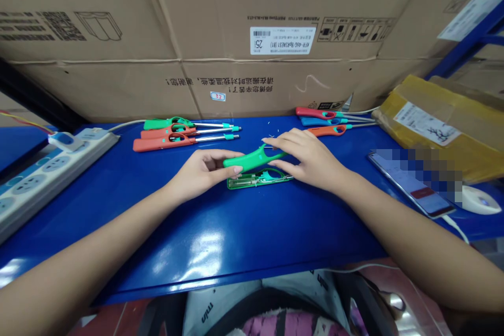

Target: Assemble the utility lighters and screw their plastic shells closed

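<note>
Between my two hands is a green lighter casing half (255,159), its smooth outer side facing up. My left hand (202,172) pinches its rounded handle end between thumb and fingers. The fingers of my right hand (305,157) close on its other end, near the trigger loop. Just below it on the blue table lies an opened green lighter half (242,182), with inner parts and a teal trigger showing. Part of this lower half is hidden by the held casing and my right hand. Tiny white bits lie on the table behind the casing.
Several long-necked lighters (165,143) lie at the back left, and more lighters (321,114) at the back right. A power strip (51,168) runs along the left. On the right are a phone (413,184), a white mouse (478,200) and a yellow taped parcel (444,126). A large carton (220,21) stands behind.
</note>
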The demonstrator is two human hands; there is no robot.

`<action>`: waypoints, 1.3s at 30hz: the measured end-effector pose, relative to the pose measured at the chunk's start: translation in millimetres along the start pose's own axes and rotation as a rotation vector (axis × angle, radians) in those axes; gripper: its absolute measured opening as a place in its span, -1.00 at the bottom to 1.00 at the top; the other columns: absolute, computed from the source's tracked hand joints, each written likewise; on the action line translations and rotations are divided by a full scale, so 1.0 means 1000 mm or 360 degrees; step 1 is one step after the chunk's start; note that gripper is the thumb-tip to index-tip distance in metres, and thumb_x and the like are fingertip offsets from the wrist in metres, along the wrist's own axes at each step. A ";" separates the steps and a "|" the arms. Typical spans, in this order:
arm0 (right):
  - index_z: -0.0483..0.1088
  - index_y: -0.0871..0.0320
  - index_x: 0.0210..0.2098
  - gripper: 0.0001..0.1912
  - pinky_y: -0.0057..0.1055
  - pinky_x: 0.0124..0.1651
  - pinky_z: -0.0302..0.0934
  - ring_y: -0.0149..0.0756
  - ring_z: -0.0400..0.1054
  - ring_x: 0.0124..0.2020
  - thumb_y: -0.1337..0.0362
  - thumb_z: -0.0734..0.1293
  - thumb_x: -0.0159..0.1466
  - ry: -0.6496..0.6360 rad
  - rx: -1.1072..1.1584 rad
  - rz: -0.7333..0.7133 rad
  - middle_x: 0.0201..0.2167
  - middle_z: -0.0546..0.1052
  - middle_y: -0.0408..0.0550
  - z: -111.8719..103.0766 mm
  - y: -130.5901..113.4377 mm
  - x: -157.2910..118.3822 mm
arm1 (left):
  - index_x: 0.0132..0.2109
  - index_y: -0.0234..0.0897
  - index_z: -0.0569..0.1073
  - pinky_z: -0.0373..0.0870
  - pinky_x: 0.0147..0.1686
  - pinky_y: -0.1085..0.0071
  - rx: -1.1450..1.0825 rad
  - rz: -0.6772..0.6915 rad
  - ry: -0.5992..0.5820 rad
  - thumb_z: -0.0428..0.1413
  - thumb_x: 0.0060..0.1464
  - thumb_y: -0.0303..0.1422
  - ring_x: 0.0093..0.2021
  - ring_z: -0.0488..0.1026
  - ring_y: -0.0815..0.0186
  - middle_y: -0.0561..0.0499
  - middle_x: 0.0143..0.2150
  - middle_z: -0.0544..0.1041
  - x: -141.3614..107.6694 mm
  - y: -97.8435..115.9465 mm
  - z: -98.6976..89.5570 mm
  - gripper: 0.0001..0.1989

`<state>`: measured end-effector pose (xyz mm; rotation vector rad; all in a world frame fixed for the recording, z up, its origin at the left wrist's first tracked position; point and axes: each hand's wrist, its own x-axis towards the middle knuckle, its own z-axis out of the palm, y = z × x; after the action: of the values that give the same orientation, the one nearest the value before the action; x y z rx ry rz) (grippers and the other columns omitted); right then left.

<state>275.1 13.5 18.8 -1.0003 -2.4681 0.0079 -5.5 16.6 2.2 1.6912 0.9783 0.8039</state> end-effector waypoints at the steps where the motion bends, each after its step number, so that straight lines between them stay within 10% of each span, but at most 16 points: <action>1: 0.40 0.16 0.22 -0.53 -0.12 0.05 0.24 -0.03 0.40 -0.01 0.13 0.37 0.39 -0.0011 0.0015 -0.0003 -0.03 0.59 0.13 -0.001 -0.001 0.000 | 0.08 -0.35 0.60 0.63 -0.06 0.14 0.0001 0.0012 0.0002 0.36 0.04 -0.06 -0.09 0.65 0.04 -0.18 -0.03 0.69 -0.001 0.002 0.000 -0.43; 23: 0.49 0.16 0.06 -0.63 -0.12 0.05 0.31 -0.08 0.45 -0.07 0.13 0.41 0.33 -0.0174 0.0408 -0.0007 -0.09 0.60 0.09 -0.008 0.004 -0.002 | 0.27 -0.18 0.42 0.31 0.25 -0.01 0.0913 0.0451 -0.0486 0.16 0.26 -0.23 0.19 0.43 0.08 -0.15 0.22 0.51 0.006 -0.006 -0.024 -0.53; 30: 0.50 0.17 0.00 -0.69 -0.15 0.11 0.30 -0.12 0.44 -0.03 0.14 0.40 0.33 -0.0254 0.0547 0.0097 -0.07 0.58 0.09 0.002 0.002 -0.002 | 0.15 -0.22 0.55 0.47 0.13 0.14 0.0561 0.0527 -0.0368 0.02 0.37 -0.32 0.10 0.54 0.16 -0.15 0.14 0.59 0.010 -0.016 -0.025 -0.68; 39: 0.51 0.15 -0.09 -0.73 -0.17 0.04 0.30 -0.12 0.45 -0.06 0.17 0.46 0.26 -0.0370 0.0364 0.0080 -0.10 0.58 0.04 0.006 -0.001 -0.001 | 0.05 -0.25 0.63 0.55 0.00 0.25 0.1005 0.0845 -0.0302 0.22 0.23 -0.25 -0.09 0.59 0.20 -0.13 -0.08 0.66 0.000 -0.004 -0.016 -0.70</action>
<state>273.0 13.2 12.7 -1.0085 -2.5728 0.4361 -20.4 23.6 3.5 2.5911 0.6877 0.6787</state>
